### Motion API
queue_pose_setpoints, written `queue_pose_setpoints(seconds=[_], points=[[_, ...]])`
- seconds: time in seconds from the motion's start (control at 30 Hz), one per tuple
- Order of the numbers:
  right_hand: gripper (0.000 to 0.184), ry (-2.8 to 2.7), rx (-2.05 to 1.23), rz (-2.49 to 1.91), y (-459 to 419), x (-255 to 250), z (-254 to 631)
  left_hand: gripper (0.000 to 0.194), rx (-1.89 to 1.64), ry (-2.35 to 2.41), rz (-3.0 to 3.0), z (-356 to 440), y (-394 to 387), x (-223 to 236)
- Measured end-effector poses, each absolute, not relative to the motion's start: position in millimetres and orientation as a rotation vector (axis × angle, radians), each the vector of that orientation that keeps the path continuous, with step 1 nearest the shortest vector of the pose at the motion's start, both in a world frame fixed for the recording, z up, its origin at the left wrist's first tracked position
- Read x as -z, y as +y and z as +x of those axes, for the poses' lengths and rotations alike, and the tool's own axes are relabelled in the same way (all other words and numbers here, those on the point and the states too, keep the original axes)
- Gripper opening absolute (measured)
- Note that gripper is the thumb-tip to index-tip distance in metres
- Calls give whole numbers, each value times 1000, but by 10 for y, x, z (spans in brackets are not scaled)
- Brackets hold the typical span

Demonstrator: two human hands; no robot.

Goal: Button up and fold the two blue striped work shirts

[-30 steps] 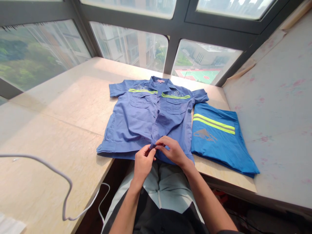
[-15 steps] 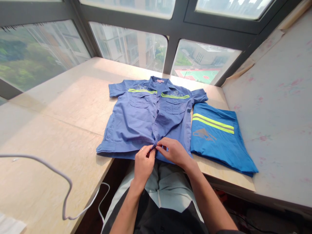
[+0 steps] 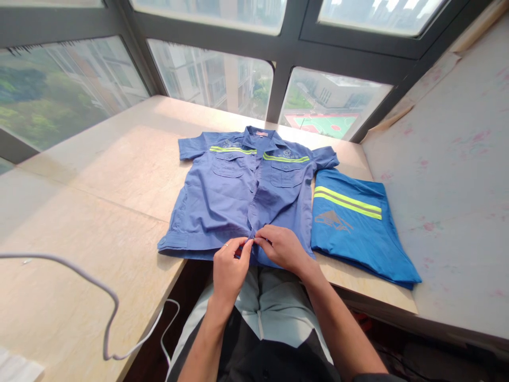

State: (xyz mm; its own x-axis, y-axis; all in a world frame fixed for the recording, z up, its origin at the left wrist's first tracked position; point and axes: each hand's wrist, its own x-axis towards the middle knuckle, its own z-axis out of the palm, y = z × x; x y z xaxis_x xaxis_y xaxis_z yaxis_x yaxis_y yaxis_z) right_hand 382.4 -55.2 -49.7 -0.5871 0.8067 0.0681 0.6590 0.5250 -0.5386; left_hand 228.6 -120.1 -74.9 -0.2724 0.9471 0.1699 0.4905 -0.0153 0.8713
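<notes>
A blue short-sleeved work shirt [image 3: 222, 196] with yellow-green reflective stripes lies face up on the tabletop, its collar toward the window. Both its front edges meet at the lower hem, right in front of me. There my left hand [image 3: 233, 265] pinches the hem at the front opening, thumb against fingers. My right hand [image 3: 282, 246] grips the same spot from the other side, fingertips nearly touching the left ones. Whatever small part lies between the fingertips is hidden. The upper front hangs slightly apart near the collar.
A folded brighter blue garment [image 3: 353, 233] with a reflective band lies right of the shirt. A grey-white cable [image 3: 107, 297] loops over the pale tabletop [image 3: 91, 228] at left. Windows [image 3: 214, 79] stand behind, and a flowered wall [image 3: 445, 212] rises at right.
My left hand has shifted slightly left and turned a little, still pinching the hem. My right hand stays almost in place.
</notes>
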Motion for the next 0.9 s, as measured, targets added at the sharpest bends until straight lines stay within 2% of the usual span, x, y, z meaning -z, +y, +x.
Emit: queue_pose_setpoints(seconds=[0.17,0.3,0.47,0.63,0.8,0.9], points=[[15,-2444,-724,-1209,-551,483,3812,24,-1165,1819,1328,2259,-1229,774],[14,-2339,-899,-1181,-497,494,3833,26,-1135,1825,1261,2238,-1240,761],[16,-2080,-1331,-1164,-357,532,3903,31,-1152,1734,1136,2251,-1202,728],[28,-1778,-1790,-1187,-277,605,3921,37,-1121,1582,978,2273,-1205,734],[30,-1752,-1891,-1231,-271,659,3887,37,-1100,1540,955,2304,-1235,797],[28,-1850,-1823,-1248,-274,665,3883,39,-1073,1555,974,2308,-1249,832]])
